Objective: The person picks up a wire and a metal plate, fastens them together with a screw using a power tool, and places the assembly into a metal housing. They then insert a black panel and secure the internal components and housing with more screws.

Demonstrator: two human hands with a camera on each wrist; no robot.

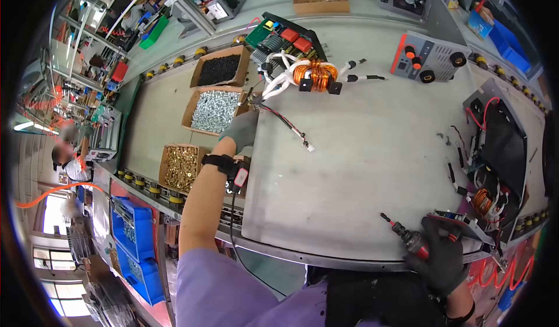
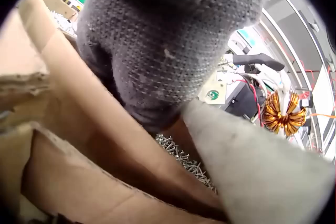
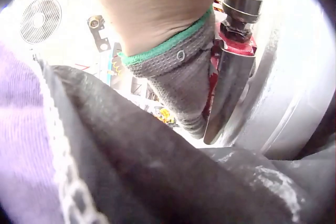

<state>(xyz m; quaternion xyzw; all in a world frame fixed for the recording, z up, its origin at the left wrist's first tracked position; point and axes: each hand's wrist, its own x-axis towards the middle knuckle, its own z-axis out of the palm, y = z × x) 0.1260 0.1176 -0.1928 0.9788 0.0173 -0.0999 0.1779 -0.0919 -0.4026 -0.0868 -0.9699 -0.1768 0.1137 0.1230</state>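
Reaching across the table (image 1: 361, 170), the gloved left hand (image 1: 240, 130) sits at the near corner of the cardboard box of silver screws (image 1: 216, 110), but its fingers are turned away from both cameras, so I cannot tell whether they have pinched a screw yet. The right hand (image 1: 443, 256) has its fingers wrapped around the red powered screwdriver (image 1: 411, 239), held low at the table's near edge with the bit pointing away. Judging by this, fastening has not begun: the coil assembly (image 1: 314, 74) lies well apart from the driver.
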